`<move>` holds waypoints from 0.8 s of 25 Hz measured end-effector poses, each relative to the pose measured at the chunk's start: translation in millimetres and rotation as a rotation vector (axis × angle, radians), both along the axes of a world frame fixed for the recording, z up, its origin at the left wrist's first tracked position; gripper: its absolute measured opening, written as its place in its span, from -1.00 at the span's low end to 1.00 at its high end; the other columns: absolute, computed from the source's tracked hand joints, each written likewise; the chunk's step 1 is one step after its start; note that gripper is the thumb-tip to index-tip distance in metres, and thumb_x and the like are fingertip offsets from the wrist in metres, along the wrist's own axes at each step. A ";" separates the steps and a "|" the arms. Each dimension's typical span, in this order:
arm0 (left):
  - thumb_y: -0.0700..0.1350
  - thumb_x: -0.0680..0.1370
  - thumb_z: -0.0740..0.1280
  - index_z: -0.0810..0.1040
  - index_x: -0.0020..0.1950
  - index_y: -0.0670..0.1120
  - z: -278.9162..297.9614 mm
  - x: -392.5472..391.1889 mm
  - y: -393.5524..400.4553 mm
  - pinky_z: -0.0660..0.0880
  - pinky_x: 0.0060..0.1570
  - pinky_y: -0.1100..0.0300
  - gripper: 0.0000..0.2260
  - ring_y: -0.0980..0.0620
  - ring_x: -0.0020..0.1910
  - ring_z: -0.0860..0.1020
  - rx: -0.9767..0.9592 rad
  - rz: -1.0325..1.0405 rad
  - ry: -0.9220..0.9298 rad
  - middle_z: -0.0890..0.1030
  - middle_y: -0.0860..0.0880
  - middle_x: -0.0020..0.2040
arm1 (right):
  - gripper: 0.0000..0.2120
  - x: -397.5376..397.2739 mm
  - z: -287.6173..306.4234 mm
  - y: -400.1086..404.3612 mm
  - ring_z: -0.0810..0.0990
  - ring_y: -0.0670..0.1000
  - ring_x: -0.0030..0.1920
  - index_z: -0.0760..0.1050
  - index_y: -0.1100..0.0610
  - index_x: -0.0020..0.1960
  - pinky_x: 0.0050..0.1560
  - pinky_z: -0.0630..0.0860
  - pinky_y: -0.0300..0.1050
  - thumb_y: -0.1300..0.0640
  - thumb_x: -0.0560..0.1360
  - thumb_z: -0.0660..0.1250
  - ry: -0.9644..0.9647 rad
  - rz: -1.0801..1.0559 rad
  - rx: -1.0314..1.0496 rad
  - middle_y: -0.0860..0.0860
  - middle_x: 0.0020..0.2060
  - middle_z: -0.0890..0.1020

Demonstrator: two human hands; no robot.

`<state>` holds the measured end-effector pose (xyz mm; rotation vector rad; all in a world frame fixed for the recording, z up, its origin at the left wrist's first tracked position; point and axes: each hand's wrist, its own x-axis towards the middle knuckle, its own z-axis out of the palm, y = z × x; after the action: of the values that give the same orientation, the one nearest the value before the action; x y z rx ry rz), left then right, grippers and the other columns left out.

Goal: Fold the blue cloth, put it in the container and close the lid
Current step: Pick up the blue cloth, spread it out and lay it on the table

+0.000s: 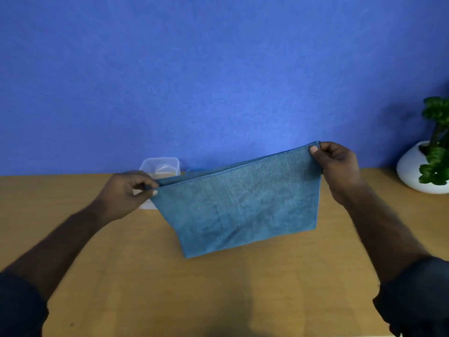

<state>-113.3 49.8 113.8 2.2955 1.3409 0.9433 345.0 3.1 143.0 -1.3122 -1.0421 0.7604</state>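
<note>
Folding under way; boxing and lidding remain.
Your left hand (pixel 126 190) and right hand (pixel 337 164) fingers pinch the doubled blue terry cloth (pixel 238 210) above the wooden table (pixel 97 251); clear plastic container (pixel 161 167) waits empty.

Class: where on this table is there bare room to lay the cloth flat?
Bare table lies between the forearms, below the blue cloth. It is crowded behind the left hand, by the container, and far right at the plant pot.
</note>
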 end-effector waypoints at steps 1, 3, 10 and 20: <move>-0.36 0.44 0.47 0.60 -0.12 0.08 -1.8 2.5 3.7 0.51 -0.11 0.41 -0.69 0.28 -0.24 0.58 -0.057 0.074 -0.159 0.65 0.01 -0.16 | -0.87 1.4 -5.4 1.7 0.61 -0.08 -0.24 0.57 0.17 -0.13 -0.19 0.58 -0.16 0.19 0.58 0.32 0.010 -0.010 -0.014 -0.02 -0.27 0.65; -0.30 0.51 0.42 0.59 -0.01 0.12 -3.8 8.6 10.8 0.49 -0.09 0.36 -0.70 0.19 -0.21 0.54 -0.159 0.153 -0.377 0.59 -0.01 -0.14 | -0.87 0.8 -16.1 4.2 0.57 0.01 -0.16 0.55 0.29 -0.04 -0.08 0.54 0.01 0.21 0.58 0.31 0.029 -0.026 -0.034 0.06 -0.20 0.61; -0.06 0.62 0.30 0.59 0.05 -0.23 -11.9 15.8 -0.8 0.52 0.06 0.11 -0.77 0.02 -0.03 0.57 -0.207 0.173 -0.680 0.64 -0.10 -0.01 | -0.88 -4.1 -35.4 -6.9 0.45 0.09 -0.12 0.53 0.17 -0.08 -0.05 0.45 0.02 0.22 0.60 0.25 0.106 0.010 0.082 0.14 -0.18 0.52; -0.16 0.63 0.25 0.59 0.01 -0.24 -165.1 5.0 -117.2 0.50 -0.13 -0.02 -0.82 -0.11 -0.11 0.54 -0.670 0.446 -0.627 0.63 -0.17 -0.11 | -0.84 -13.9 -173.2 -96.1 0.53 0.08 -0.22 0.58 0.27 -0.11 -0.23 0.46 -0.05 0.28 0.58 0.26 0.099 0.071 -0.445 0.14 -0.26 0.62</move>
<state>-108.3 -67.4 -51.4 1.1061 1.5673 1.0123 331.1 -93.0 -30.3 -1.5989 -0.8713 1.1452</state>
